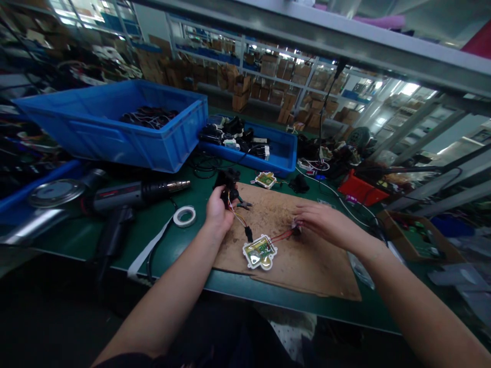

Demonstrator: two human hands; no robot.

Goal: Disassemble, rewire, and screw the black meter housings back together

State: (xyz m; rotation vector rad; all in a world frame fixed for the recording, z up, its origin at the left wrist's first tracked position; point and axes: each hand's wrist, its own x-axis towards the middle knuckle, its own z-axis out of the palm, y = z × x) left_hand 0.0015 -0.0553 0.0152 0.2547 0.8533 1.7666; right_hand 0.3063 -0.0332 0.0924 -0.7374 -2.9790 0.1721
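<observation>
The left grip (218, 207) is closed around a black part (227, 181) that trails coloured wires (238, 217). The right grip (324, 222) pinches the end of the red leads (282, 235). Between both grips, a little nearer the person, the circuit board (260, 252) lies flat on a cardboard sheet (307, 266) on the bench (184, 245). A tape roll (184, 215) lies just left of the left grip.

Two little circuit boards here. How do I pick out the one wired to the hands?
Find the brown cardboard sheet on the bench. Near its front edge, between the left hand, gripping a black part, and right hand, lies the circuit board. Unlike the second board by the blue tray, it trails red and orange wires.
</observation>
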